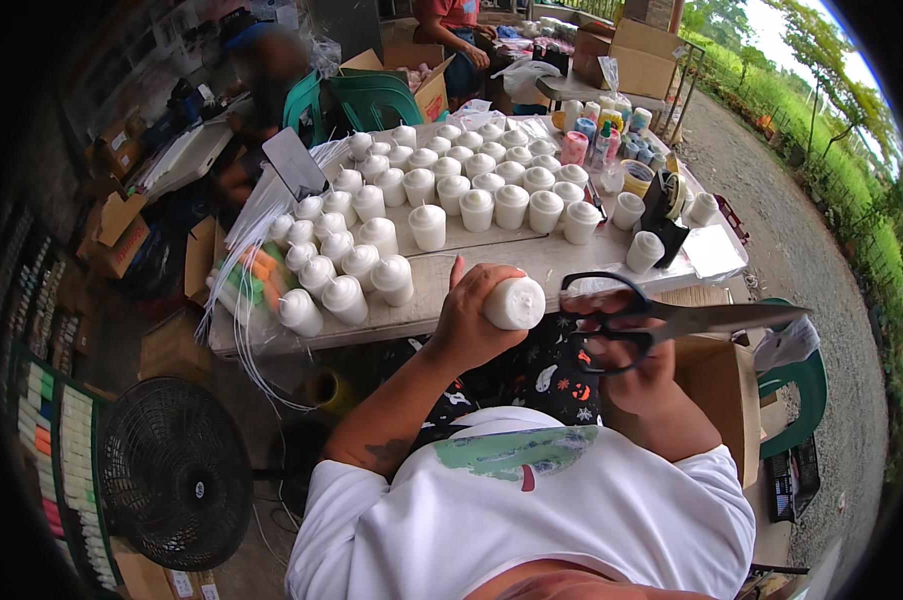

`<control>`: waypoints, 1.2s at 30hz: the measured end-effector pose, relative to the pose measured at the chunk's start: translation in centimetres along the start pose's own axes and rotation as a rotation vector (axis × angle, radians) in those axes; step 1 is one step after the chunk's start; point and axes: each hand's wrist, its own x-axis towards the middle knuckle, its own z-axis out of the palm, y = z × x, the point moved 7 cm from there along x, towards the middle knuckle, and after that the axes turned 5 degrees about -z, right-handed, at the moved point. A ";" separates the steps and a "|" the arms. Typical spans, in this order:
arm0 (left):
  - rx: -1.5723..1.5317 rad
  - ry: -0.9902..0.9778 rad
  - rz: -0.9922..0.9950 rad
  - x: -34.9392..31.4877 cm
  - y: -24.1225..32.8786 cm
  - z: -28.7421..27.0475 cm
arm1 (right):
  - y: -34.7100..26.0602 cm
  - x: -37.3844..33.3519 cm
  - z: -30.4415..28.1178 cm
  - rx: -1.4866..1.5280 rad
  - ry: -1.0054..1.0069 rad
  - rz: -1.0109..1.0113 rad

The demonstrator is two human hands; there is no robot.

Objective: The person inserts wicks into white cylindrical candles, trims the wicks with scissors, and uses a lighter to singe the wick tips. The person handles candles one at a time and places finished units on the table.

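My left hand (475,310) is closed round a white candle (515,303), held above the near edge of the table with one flat end turned toward me. In my right hand (637,378) is a pair of large scissors (707,319); their black handle loops lie at my fingers and the metal blades point off to the right. A small gap separates the candle from the scissor handles. Beyond my hands, rows of white votive candles (428,228) stand on the table (462,268), many with short wicks showing on top.
Long white wicks (255,215) hang off the table's left end beside a propped tablet (294,165). A tape dispenser (662,215) and coloured candles (575,148) stand at the right. A black fan (177,475) is at lower left, a cardboard box (717,400) at my right. Other people sit beyond.
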 end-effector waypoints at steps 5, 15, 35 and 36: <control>0.049 -0.005 -0.016 -0.7 -1.0 -0.2 | -2.1 0.0 -1.0 0.175 0.174 0.018; 0.055 -0.003 0.032 0.3 0.9 -0.3 | 1.8 -0.3 1.6 -0.107 -0.165 0.120; -0.328 0.042 -0.132 -0.4 -1.9 -0.9 | 1.9 0.1 -3.5 0.192 0.076 0.281; -0.238 0.056 -0.095 -0.1 -1.9 -1.4 | 2.7 -0.3 -4.1 0.189 0.035 0.380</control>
